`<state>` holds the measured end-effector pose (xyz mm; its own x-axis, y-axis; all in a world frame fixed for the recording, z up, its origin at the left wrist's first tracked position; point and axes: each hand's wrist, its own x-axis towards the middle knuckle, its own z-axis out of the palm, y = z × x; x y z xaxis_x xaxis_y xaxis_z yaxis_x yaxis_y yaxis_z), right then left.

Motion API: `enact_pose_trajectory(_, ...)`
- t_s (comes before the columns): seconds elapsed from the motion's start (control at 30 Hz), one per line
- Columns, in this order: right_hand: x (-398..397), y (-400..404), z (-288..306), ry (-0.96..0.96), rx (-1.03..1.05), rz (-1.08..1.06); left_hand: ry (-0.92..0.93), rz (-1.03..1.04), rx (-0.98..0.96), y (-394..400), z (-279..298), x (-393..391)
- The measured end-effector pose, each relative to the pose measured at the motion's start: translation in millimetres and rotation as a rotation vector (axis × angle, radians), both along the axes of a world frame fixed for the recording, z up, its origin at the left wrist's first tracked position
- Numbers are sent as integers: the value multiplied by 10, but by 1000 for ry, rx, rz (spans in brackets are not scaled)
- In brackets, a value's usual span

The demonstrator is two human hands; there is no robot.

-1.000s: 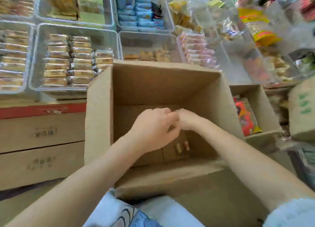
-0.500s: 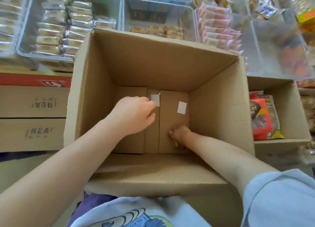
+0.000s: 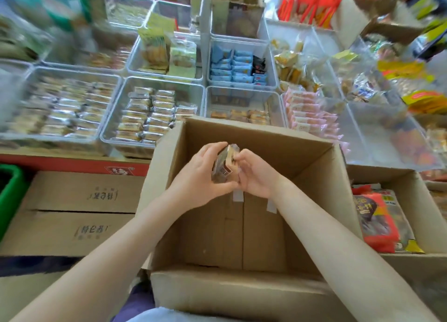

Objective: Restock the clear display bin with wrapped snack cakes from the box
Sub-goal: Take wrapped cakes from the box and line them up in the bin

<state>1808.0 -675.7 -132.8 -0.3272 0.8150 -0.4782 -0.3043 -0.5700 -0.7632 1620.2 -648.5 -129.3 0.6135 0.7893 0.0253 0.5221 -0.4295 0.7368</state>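
Now, far left, the clear plastic display bin (image 3: 116, 128) sits half full of wrapped bars. Over the open brown cardboard box (image 3: 254, 137) my left hand (image 3: 200, 176) and right hand (image 3: 256, 174) together pinch a small stack of brown-wrapped snack cakes (image 3: 223, 164), fingers curled around it.

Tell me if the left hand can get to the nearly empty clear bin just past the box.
Probably yes: the left hand grips snack cakes above the box; the open-topped bin lies unobstructed beyond.
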Motion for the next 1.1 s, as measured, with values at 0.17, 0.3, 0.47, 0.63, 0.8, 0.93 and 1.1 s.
enact_pose_trajectory(0.17,-454,296,389,-96,105,-25,-229,202,155,377,238,-428)
enact_pose_trajectory(0.3,-924,610,572,-590,136,-61,-422,292,-115,845,331,-999)
enact_pose_trajectory(0.47,-1657,1186,679,-936,377,-36,-349,176,-317,1515,343,-1822)
enact_pose_trajectory(0.63,-2325,1712,608,-1048,369,5,-344,129,-403,2092,141,-2230)
enact_pose_trajectory(0.8,-2193,1986,538,-1143,243,-230,-109,200,-268,2609,-421,-2144)
enact_pose_trajectory(0.93,-1879,2199,449,-1186,163,-385,436,41,-35,2890,-1035,-2012)
enact_pose_trajectory(1.1,-1518,2583,327,-1310,161,-418,670,-65,240,3149,-1423,-1945)
